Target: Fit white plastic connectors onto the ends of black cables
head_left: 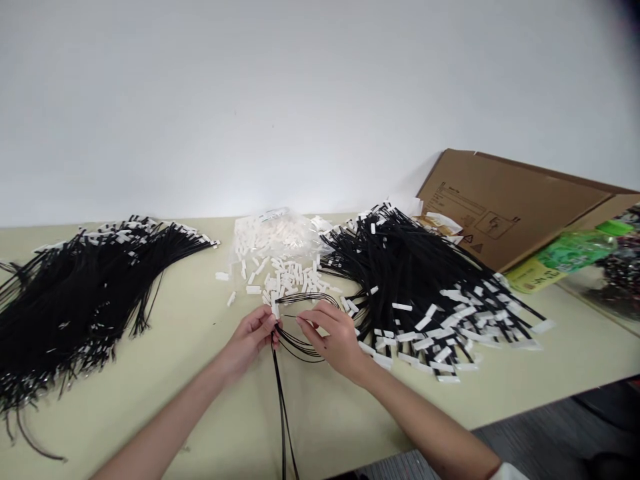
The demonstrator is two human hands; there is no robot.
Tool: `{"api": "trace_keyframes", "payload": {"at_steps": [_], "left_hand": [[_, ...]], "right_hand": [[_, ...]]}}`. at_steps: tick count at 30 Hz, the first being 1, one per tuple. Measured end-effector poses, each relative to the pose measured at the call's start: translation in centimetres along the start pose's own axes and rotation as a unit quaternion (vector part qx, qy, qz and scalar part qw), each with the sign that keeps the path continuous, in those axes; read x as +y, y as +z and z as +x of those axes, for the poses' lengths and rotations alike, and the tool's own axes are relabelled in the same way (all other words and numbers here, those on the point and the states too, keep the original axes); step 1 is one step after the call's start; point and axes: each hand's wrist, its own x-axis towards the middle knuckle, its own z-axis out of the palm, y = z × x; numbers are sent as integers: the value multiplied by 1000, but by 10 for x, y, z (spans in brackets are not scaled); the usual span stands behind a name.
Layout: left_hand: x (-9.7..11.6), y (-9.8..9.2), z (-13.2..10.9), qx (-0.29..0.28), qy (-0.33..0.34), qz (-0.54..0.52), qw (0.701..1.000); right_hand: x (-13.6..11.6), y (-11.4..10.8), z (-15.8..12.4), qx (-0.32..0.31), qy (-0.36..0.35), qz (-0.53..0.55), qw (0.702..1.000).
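Pinching on both sides: left hand fingertips pressed together on the thin black wires right at a small white connector; right hand thumb and forefinger closed on the same wires, just beside. Wires sit mid-table, loop arching far of the hands, tails trailing near. Loose connector pile just beyond, left cable bundle and labelled right bundle flanking. Likely best: grip short, keep strands flat and uncrossed, hold connector steady, hands close.
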Motion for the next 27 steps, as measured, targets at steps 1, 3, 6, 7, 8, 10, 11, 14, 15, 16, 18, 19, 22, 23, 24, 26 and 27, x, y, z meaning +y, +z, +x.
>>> {"api": "trace_keyframes", "payload": {"at_steps": [1, 3, 6, 7, 8, 10, 11, 14, 15, 16, 18, 19, 22, 23, 24, 26, 27], "left_hand": [[0, 0, 0, -1, -1, 0, 1000], [0, -1, 0, -5, -3, 0, 1000], [0, -2, 0, -21, -5, 0, 1000], [0, -3, 1, -28, -4, 1, 1000], [0, -3, 1, -34, -4, 1, 999], [0, -4, 1, -44, -3, 3, 999], [0, -4, 1, -48, -3, 3, 999], [-1, -5, 1, -53, -6, -2, 999], [-1, -5, 1, -54, -8, -3, 999], [-1, -5, 1, -54, -9, -4, 999], [0, -5, 1, -52, -11, -3, 999], [1, -5, 0, -51, -11, -2, 999], [2, -5, -2, -51, -12, 3, 999], [2, -5, -2, -51, -13, 3, 999], [1, -5, -2, -51, -13, 3, 999], [0, -6, -2, -52, -17, -1, 998], [-1, -7, -2, -54, -19, -3, 998]], "right_hand": [[-1, 0, 0, 1, -1, -1, 1000], [-2, 0, -1, 2, -6, -5, 1000], [-2, 0, -2, 1, -18, -16, 1000], [-2, 0, -3, 1, -23, -19, 1000], [-1, 1, -3, 1, -27, -22, 999], [-1, 1, -3, 6, -36, -28, 999], [-1, 2, -3, 9, -40, -31, 999], [-1, 2, -3, 9, -51, -40, 998], [0, 3, -4, 6, -53, -42, 998], [0, 3, -5, 2, -54, -44, 998], [2, 4, -6, -2, -56, -45, 997], [2, 4, -7, -3, -58, -45, 997], [5, 5, -8, -3, -68, -51, 996], [5, 5, -8, -2, -74, -53, 996], [5, 5, -8, -1, -79, -55, 995], [5, 6, -8, 5, -86, -52, 995], [5, 6, -8, 9, -86, -48, 995]]}}
